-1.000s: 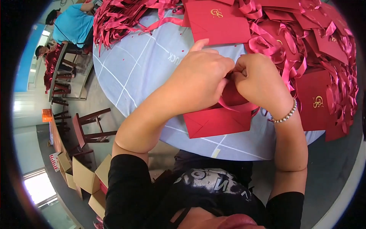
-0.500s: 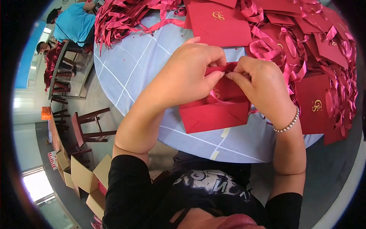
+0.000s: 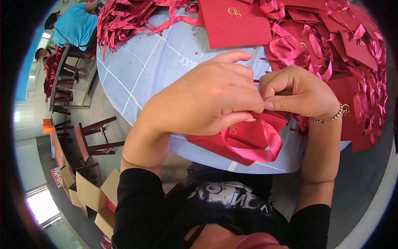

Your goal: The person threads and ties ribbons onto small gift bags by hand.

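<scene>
A red paper gift bag (image 3: 252, 133) with a gold printed mark lies tilted on the table in front of me. Its pink ribbon handle (image 3: 265, 155) loops loosely over the front. My left hand (image 3: 211, 93) reaches across the bag's upper edge, thumb and index finger pinched at the rim, its other fingers partly raised. Close against it, my right hand (image 3: 300, 92) is closed with thumb and bent fingers at the rim's right side. The fingertips of both hands meet there, and any small piece between them is hidden.
A checked blue tablecloth (image 3: 137, 70) covers the round table. Finished-looking red bags (image 3: 236, 25) with ribbons pile up at the back and right. Left of me are a wooden stool (image 3: 97, 139), open cardboard boxes (image 3: 89, 191) and a person in a blue shirt (image 3: 75, 27).
Both hands have moved right and slightly down along the bag's rim. The bag has turned and tilted, and its ribbon loop now hangs over the front. My left hand covers more of the bag.
</scene>
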`<state>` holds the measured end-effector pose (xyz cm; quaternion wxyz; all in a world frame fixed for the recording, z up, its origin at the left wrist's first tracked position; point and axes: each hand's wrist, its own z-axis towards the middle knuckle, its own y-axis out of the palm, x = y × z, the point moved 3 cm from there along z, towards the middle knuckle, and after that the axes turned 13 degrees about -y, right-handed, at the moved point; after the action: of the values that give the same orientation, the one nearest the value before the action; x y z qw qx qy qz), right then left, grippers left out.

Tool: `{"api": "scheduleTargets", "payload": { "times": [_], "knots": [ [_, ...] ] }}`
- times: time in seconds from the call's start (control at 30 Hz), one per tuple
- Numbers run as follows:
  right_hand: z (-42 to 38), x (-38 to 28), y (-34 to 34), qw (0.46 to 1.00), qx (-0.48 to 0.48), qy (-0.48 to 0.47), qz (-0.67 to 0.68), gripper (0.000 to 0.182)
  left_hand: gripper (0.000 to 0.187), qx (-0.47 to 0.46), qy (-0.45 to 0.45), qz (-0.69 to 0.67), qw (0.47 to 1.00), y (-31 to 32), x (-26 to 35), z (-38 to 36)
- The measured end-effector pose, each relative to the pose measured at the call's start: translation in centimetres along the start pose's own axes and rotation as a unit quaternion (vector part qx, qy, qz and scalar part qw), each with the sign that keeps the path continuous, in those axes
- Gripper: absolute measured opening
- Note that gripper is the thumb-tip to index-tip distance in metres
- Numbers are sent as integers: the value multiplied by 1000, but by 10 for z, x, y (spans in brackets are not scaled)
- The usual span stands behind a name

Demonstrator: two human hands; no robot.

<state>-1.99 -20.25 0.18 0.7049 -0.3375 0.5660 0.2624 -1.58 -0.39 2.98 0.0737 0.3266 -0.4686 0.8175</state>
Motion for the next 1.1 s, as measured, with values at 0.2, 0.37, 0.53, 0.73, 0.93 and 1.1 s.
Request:
{"api": "scheduleTargets", "payload": {
  "times": [0.2, 0.37, 0.53, 0.73, 0.93, 1.1],
  "knots": [
    [3, 4, 8, 999, -13, -52, 3, 16, 16, 10, 11, 11, 1000, 1, 2, -1],
    [3, 7, 10, 986, 26, 85, 138, 14, 16, 14, -2, 4, 1000, -4, 1, 0],
    [3, 36, -2, 963, 173, 111, 174, 21, 16, 5, -2, -51, 999, -12, 1, -2],
    [13, 23, 14, 929, 302, 167, 131, 28, 16, 28, -3, -46, 999, -13, 4, -2],
    [18, 30, 17, 949, 255, 126, 134, 29, 15, 16, -37, 1, 999, -11, 0, -2],
    [18, 28, 9, 945, 316, 86, 24, 32, 7, -23, -98, 61, 993, -1, -11, -5]
  ]
}}
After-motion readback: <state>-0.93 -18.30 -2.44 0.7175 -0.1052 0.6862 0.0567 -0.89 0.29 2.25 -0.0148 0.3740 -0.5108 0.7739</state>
